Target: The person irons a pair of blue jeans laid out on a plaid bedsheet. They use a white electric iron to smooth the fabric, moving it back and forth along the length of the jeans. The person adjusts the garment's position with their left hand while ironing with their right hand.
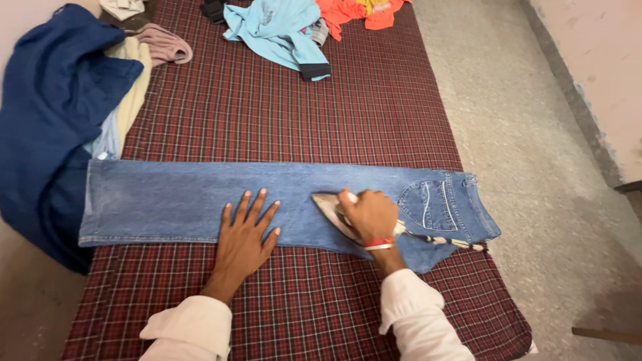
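White-sleeved, the left hand (244,234) lay spread, fingers open, flattening the jeans (200,200) while the right hand (369,215) gripped the iron (332,207); smooth strokes probably suited best.

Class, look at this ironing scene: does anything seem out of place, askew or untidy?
The jeans lie flat and straight on the checked cloth, left hand pressing them, right hand on the iron. The untidy parts are the heaps: a blue garment slumps over the left edge, and crumpled shirts sit at the far end.

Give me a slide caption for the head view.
Right hand presses an iron on blue jeans; left hand flattens them.
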